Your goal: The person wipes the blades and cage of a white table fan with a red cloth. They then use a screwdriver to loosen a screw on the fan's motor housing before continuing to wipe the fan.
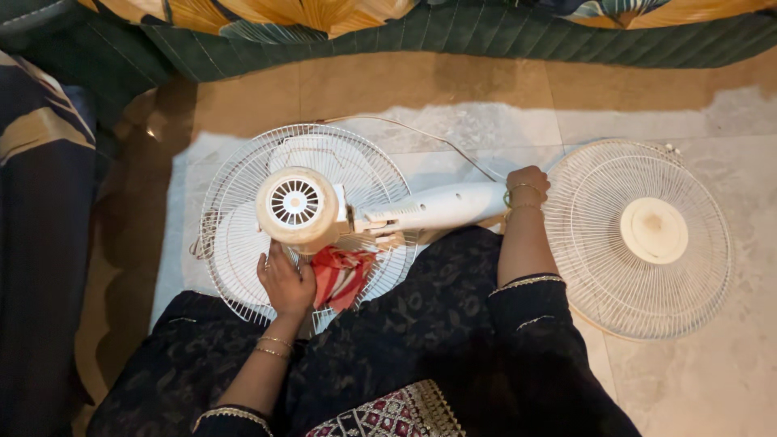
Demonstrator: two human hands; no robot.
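While the fan (356, 212) lies motor-leftward, left hand (285, 283) presses the red cloth (341, 275), right hand (526, 184) clenches its stem.

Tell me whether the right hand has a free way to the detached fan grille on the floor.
Probably yes: the right hand grips the fan's stem right beside the loose grille, with only bare floor between.

Pale marble-look floor tiles (688, 380) with a tan band (421, 85) running across. Dark green quilted bedding (486, 36) with a leafy orange print along the top, warm indoor light.
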